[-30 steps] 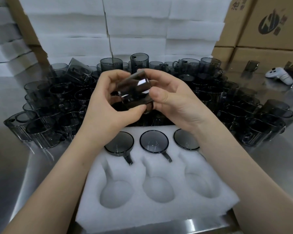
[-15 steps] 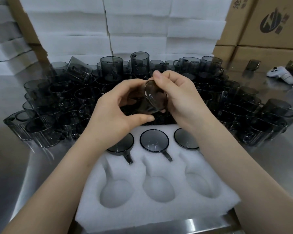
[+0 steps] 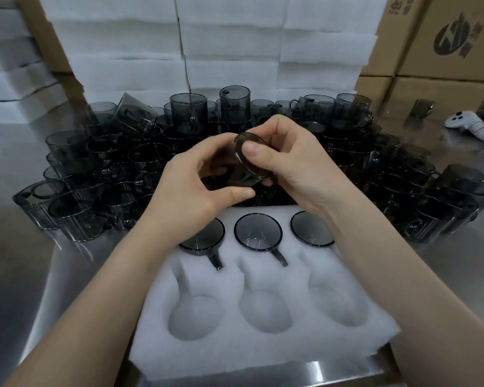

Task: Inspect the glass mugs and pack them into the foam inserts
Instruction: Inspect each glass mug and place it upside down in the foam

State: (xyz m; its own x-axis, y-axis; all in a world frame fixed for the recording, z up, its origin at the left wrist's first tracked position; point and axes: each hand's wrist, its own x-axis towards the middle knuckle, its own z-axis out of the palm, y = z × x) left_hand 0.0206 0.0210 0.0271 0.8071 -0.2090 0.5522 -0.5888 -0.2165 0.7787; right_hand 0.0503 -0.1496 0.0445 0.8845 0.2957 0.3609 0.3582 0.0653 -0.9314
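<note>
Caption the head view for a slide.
Left hand and right hand hold a mug near the foam insert: three mugs packed, three pockets empty.

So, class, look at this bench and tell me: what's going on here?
A person holds one smoky glass mug in both hands, left hand and right hand, above the foam insert. Its base faces the camera with the right thumb on it, so it is apparently being inspected. Three packed mugs fill the insert's far row; the three near pockets are empty. Many unpacked mugs crowd the metal table behind.
</note>
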